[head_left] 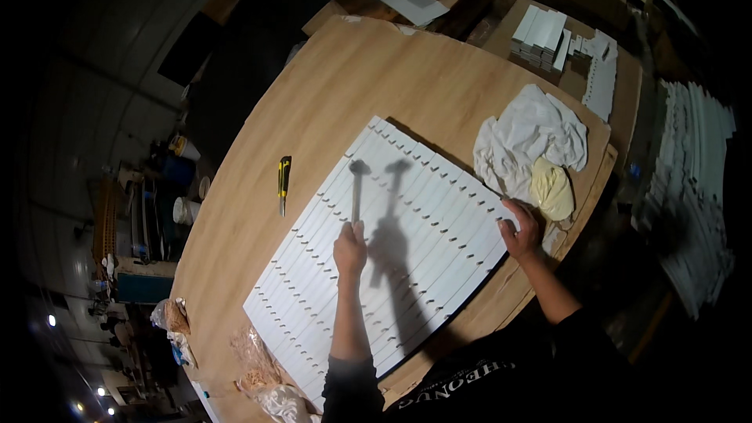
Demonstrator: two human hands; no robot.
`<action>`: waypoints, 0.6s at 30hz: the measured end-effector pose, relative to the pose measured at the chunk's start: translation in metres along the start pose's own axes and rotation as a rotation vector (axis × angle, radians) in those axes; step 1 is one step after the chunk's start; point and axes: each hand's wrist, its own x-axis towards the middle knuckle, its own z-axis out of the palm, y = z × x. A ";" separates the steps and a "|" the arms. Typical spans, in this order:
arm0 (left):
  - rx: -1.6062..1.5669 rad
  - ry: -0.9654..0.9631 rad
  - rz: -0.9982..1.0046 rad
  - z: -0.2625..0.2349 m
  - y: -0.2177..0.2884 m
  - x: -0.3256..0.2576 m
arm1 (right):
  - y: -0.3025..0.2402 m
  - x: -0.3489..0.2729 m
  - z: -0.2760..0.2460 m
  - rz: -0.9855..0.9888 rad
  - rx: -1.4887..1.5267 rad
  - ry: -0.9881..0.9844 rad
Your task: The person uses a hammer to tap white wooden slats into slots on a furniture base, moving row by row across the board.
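My left hand [350, 250] is wrapped round the handle of a hammer [357, 192], whose head points away from me. The hammer is raised over a white panel [376, 266] made of long strips side by side, with rows of small pegs or slots along them; its shadow falls on the strips. At the panel's right corner my right hand [523, 229] grips the edge, thumb on top and fingers bent round it. Left of the panel lies a yellow and black utility knife [284, 186], its blade end toward me.
The panel rests on a wood-coloured table [329, 78]. Crumpled white cloth [529, 129] and a pale yellow cloth [552, 189] lie near my right hand. White strips [539, 35] are stacked at the far right. Clear plastic bags of small brown pieces [254, 360] sit at the near left.
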 end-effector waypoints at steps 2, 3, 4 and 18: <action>-0.066 0.064 0.008 -0.001 0.009 0.003 | -0.001 -0.002 -0.001 0.021 0.005 -0.010; -0.085 0.091 -0.003 0.000 0.011 0.005 | -0.002 0.000 -0.001 0.022 0.013 -0.014; -0.105 0.118 -0.013 0.001 0.010 0.006 | -0.002 0.000 -0.001 0.019 0.006 -0.018; 0.143 0.031 0.018 0.006 -0.021 0.041 | -0.002 -0.001 0.002 0.007 -0.022 -0.024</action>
